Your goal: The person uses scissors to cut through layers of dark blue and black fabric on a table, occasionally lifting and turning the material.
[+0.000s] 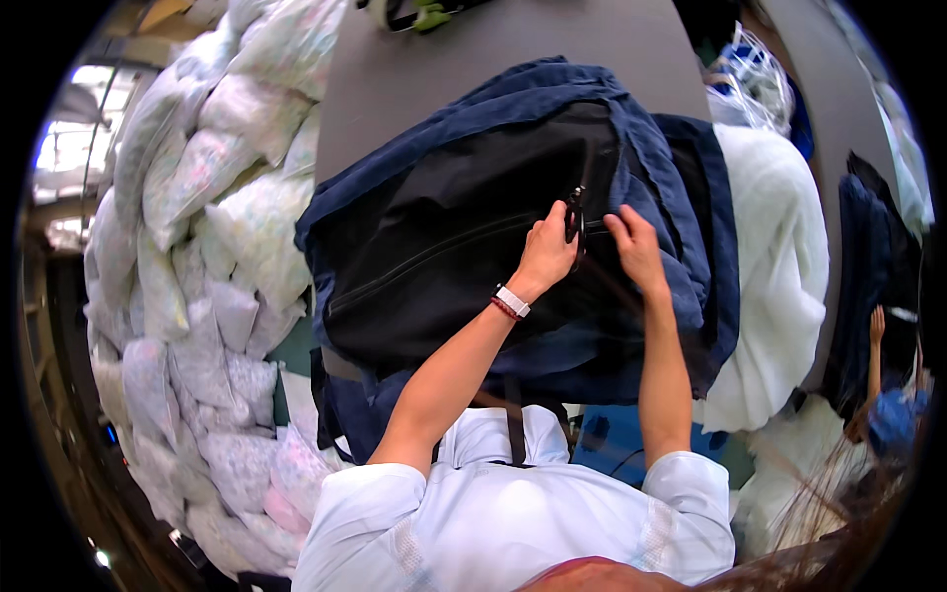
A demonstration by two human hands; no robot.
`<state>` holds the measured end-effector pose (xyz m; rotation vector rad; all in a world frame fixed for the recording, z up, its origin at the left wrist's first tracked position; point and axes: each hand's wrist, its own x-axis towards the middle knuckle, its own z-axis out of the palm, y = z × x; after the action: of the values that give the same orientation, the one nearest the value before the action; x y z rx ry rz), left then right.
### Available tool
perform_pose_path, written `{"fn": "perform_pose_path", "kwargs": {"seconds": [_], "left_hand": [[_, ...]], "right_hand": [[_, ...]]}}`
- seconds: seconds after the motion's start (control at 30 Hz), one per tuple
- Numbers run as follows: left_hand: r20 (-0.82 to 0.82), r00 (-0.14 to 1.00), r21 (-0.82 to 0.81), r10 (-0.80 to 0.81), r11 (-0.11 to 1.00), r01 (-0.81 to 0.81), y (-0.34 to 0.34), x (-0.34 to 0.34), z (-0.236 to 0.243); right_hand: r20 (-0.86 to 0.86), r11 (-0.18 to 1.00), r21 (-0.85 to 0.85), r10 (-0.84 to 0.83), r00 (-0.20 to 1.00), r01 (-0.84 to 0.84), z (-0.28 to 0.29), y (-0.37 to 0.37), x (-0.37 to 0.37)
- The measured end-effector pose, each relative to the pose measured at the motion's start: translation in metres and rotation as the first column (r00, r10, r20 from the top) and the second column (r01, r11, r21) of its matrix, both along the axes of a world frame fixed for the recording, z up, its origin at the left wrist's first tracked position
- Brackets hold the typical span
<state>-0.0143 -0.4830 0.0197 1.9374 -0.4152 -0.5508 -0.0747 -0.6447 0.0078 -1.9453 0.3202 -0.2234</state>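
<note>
A large sewn piece of black and navy fabric (434, 227) is spread over the table in front of me, with a long curved seam in light stitching across its black panel. My left hand (548, 253) is closed around a small pair of black scissors (575, 219), whose tips point away from me above the panel. To the right, my right hand (639, 249) pinches the fabric near the end of the seam, by the navy border. More navy layers lie beneath and to the right of this piece.
White stuffed bags (237, 109) pile up high along the left side. Soft white material (774, 266) bulges at the table's right edge. The grey tabletop (631, 49) shows beyond the fabric, with a black and green object (431, 16) at its far end. Another person's arm (876, 355) appears far right.
</note>
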Motion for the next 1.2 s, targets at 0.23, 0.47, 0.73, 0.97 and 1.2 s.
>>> {"fn": "perform_pose_path", "kwargs": {"seconds": [0.23,0.47,0.73,0.97,1.2], "left_hand": [[-0.111,0.938,0.062,0.330,0.944,-0.325,0.228,-0.022,0.070],[-0.183,0.894,-0.008,0.409,0.909,-0.417,0.386,-0.106,0.147],[-0.476,0.858,-0.210,0.192,0.923,-0.323,0.423,-0.100,0.093],[-0.245,0.969,-0.246,-0.040,0.969,-0.022,0.461,-0.059,0.051],[-0.185,0.964,-0.121,-0.192,0.978,0.172,0.490,-0.033,0.061]], "right_hand": [[0.198,0.865,-0.497,0.039,0.979,0.066,0.050,-0.141,0.036],[0.637,0.354,-0.570,-0.380,0.670,0.742,0.089,-0.096,0.120],[-0.302,0.842,0.530,0.300,0.905,-0.102,0.083,0.372,-0.073],[-0.387,0.604,0.751,0.075,0.919,0.267,0.034,0.496,-0.070],[-0.506,0.435,0.771,-0.026,0.862,0.465,0.026,0.523,-0.056]]}}
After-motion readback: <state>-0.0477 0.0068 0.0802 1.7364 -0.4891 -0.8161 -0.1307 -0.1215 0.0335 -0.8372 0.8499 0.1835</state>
